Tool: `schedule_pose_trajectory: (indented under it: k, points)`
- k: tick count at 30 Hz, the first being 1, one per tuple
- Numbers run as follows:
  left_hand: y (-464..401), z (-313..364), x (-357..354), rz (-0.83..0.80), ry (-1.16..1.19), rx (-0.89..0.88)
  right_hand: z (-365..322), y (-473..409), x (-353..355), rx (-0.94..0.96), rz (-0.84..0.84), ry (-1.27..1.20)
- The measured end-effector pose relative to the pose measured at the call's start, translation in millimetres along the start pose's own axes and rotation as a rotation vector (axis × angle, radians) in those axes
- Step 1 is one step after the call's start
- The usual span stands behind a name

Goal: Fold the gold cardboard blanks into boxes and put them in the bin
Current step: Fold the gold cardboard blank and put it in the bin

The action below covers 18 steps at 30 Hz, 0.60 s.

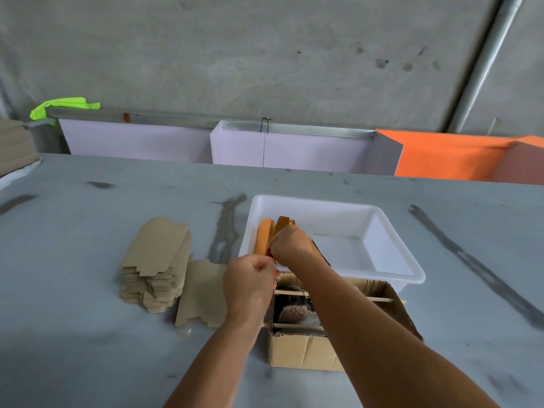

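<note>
Together, both hands [290, 241] grip a flat gold box [284, 228] over the smooth white bin [391, 231].

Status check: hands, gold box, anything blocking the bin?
Both hands, left hand and right hand, grip gold box at white bin. One box inside. Nothing blocking.

From my remote view I can read no text, label, brand, number or sign anywhere. The stack of flat blanks [157, 260], the white bin [391, 231], the brown carton [306, 351] and the panels behind the worktop [88, 334] all show plain, unmarked faces.
</note>
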<state>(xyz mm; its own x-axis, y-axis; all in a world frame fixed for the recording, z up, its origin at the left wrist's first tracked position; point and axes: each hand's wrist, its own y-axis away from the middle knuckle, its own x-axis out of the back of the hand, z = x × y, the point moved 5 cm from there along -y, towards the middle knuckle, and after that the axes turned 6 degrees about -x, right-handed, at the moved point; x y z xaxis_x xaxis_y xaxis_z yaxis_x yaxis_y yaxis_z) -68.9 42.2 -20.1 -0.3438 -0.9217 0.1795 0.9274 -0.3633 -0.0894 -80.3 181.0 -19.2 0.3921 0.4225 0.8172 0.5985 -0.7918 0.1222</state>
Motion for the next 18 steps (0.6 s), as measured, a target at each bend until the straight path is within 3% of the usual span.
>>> schedule_pose_trajectory:
  k: [6,11,18]
  points:
    - [9.2,1.0,4.0,0.016,0.012,-0.004,-3.2,21.3,17.9,0.087,0.145,-0.01]
    - [26.2,-6.1,18.4,0.067,0.04,-0.008,-7.3,58.4,37.7,0.197,0.23,-0.162]
    - [56.1,-39.1,41.5,0.092,0.056,0.072,-31.3,124.6,24.2,0.372,0.149,-0.222]
